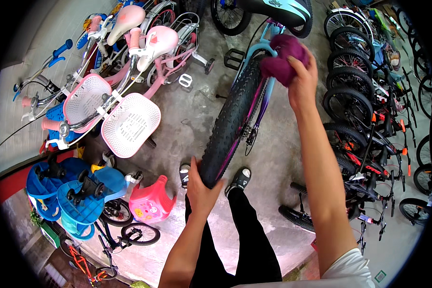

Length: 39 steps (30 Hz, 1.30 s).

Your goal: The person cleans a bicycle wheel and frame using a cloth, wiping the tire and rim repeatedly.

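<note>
Wiping the light blue bike frame point(257, 53) looks under way: right hand point(300, 77) fingers clutch a purple cloth point(284, 56) at the far end, left hand point(201, 189) grips the near knobby tyre point(228, 125). Next, probably steady rubbing along the frame.

Two white-and-pink plastic bicycle baskets point(130, 125) point(85, 100), two blue plastic baskets point(42, 185) point(81, 204), one pink plastic stool point(151, 201), one crumpled purple cloth point(284, 58), two pink bicycle saddles point(126, 20) point(161, 41).

Bare floor point(187, 120) between bicycle rows point(365, 96)
</note>
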Each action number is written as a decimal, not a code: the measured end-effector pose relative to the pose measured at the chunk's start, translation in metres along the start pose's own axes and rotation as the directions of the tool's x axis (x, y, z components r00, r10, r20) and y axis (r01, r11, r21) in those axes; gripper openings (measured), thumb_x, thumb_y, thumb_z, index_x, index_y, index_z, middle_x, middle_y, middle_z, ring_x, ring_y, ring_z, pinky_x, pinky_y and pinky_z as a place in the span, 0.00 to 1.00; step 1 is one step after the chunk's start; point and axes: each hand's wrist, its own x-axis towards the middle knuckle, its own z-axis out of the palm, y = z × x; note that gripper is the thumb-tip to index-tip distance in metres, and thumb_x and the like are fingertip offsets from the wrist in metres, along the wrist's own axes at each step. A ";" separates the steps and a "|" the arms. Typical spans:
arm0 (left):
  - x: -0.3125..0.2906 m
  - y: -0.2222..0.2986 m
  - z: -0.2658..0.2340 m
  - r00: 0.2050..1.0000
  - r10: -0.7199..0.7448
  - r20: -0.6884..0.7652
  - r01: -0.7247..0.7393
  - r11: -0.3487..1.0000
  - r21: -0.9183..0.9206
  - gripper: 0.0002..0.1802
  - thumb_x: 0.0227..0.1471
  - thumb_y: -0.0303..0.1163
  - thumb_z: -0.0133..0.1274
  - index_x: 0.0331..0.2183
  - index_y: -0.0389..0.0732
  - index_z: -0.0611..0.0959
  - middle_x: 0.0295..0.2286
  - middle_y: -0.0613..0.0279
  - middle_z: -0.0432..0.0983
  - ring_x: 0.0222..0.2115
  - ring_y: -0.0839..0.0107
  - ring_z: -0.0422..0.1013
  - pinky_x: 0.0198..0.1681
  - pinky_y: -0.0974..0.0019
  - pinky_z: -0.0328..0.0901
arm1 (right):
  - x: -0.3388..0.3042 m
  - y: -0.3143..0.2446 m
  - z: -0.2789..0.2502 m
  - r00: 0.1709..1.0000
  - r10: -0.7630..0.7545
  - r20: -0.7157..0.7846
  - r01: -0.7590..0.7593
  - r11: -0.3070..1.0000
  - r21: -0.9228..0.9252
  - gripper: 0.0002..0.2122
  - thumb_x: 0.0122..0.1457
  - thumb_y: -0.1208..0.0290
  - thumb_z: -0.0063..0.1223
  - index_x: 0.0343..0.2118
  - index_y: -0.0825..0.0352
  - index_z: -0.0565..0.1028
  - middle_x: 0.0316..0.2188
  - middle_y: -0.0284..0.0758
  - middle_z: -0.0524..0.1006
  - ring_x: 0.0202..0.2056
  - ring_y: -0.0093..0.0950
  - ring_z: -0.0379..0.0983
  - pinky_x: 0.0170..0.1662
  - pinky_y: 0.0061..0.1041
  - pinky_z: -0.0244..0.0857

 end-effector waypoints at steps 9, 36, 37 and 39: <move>0.022 0.008 -0.010 0.989 -0.142 0.036 0.137 0.984 0.117 0.33 0.44 0.35 0.67 0.50 0.38 0.71 0.36 0.38 0.80 0.37 0.39 0.77 0.41 0.46 0.70 | 0.016 0.052 0.011 0.972 0.105 0.209 0.044 0.796 -0.603 0.21 0.54 0.63 0.63 0.51 0.65 0.78 0.39 0.38 0.82 0.43 0.28 0.78 0.49 0.27 0.69; 0.025 0.013 -0.009 0.978 -0.194 0.079 0.178 0.969 0.170 0.35 0.42 0.37 0.69 0.49 0.37 0.71 0.35 0.38 0.80 0.39 0.38 0.76 0.42 0.45 0.69 | -0.087 -0.023 -0.012 0.886 0.310 0.345 -0.288 0.951 -0.114 0.27 0.55 0.65 0.54 0.56 0.65 0.61 0.50 0.38 0.69 0.51 0.30 0.69 0.57 0.31 0.65; 0.025 0.012 -0.012 0.980 -0.185 0.070 0.170 0.969 0.178 0.34 0.42 0.37 0.69 0.49 0.37 0.71 0.35 0.38 0.80 0.39 0.38 0.76 0.42 0.45 0.69 | -0.069 -0.029 -0.010 0.893 0.283 0.350 -0.304 0.953 0.003 0.23 0.59 0.65 0.52 0.56 0.64 0.62 0.50 0.36 0.68 0.50 0.28 0.70 0.56 0.29 0.66; 0.029 0.019 -0.007 0.985 -0.157 0.068 0.145 0.978 0.152 0.34 0.42 0.37 0.69 0.48 0.37 0.71 0.35 0.38 0.80 0.39 0.38 0.76 0.42 0.45 0.69 | -0.019 -0.031 -0.022 0.887 0.305 0.346 -0.322 0.947 -0.011 0.16 0.63 0.65 0.48 0.52 0.64 0.67 0.47 0.34 0.70 0.50 0.26 0.70 0.54 0.28 0.66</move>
